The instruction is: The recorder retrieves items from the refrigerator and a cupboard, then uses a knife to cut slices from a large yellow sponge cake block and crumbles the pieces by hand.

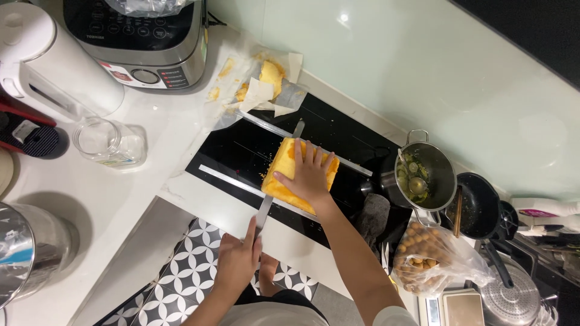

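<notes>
With my right hand (309, 175) flat on the yellow cake (291, 175), my left hand (238, 259), its grip clamped on the long knife (275, 184), should saw level between the metal guide bars (241, 181).

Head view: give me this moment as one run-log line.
left hand: grips long metal knife | right hand: flat on yellow rectangular cake block | blade at block's left side | surface: black cooktop

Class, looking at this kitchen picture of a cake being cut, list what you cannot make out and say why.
Head view:
- Top of the yellow rectangular sponge cake: partly hidden by the right hand.
- Long metal knife: its middle is hidden by the cake, its handle by the left hand.
- Shiny steel pot: cut off by the left edge.
- Small round brown items in the clear plastic bag: too small to identify.
</notes>
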